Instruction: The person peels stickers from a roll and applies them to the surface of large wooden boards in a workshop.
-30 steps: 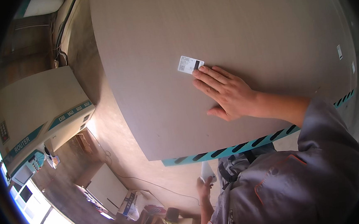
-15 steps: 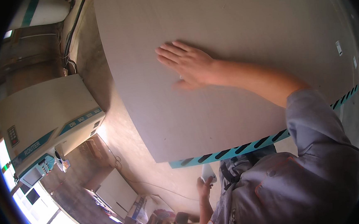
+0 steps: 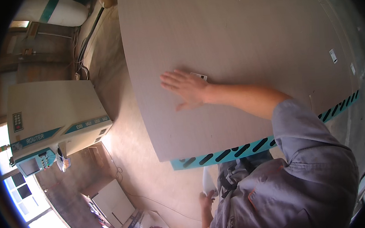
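My right hand [image 3: 185, 87] is spread flat, palm down, over a large grey-brown board [image 3: 228, 38] with faint wood grain. Its fingers point to the board's left edge. Just behind the knuckles, a small white label [image 3: 199, 76] with dark print shows on the board, partly covered by the hand. Down by my waist, in front of the board's near edge, my left hand [image 3: 206, 198] is closed around a flat white sheet [image 3: 208, 182]. Whether it is paper or something stiffer I cannot tell.
Two more white labels [image 3: 333, 56] lie toward the board's right end. A teal slotted rail [image 3: 211, 157] runs under its near edge. At left stands a beige machine [image 3: 55, 110] with a control panel [image 3: 33, 165]. A cable [image 3: 163, 205] crosses the floor; a white-topped cabinet [image 3: 113, 202] stands beyond.
My right hand has shifted nearer to me across the board, and the label beside it now shows more. The left hand still grips the white sheet. The whole view has shifted slightly.
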Available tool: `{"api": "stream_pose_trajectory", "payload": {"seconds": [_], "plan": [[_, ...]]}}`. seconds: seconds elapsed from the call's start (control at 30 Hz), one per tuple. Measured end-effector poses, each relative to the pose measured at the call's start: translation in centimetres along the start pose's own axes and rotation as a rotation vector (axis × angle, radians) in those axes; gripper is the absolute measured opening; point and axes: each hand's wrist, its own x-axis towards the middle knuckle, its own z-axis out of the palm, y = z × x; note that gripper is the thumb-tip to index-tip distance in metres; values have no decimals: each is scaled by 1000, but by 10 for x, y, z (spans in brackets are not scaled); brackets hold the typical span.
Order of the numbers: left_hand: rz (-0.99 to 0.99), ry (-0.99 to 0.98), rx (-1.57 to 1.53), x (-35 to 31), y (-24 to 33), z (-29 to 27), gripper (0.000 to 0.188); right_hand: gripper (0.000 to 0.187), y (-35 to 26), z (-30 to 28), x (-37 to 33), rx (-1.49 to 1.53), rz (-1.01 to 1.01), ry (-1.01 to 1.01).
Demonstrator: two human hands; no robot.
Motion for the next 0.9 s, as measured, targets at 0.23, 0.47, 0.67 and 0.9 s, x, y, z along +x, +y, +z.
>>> {"api": "stream_pose_trajectory", "payload": {"seconds": [0.23,0.47,0.67,0.9], "plan": [[6,26,-138,-3,-8,-13,37,88,45,-6,65,193,192,269],[105,44,-253,-1,-25,-10,38,90,39,-12,68,72,129,246],[119,11,-267,-15,-55,-3,35,93,12,-10,38,332,117,260],[70,123,-187,-40,-64,-5,31,96,-42,-4,-29,517,46,243]]}}
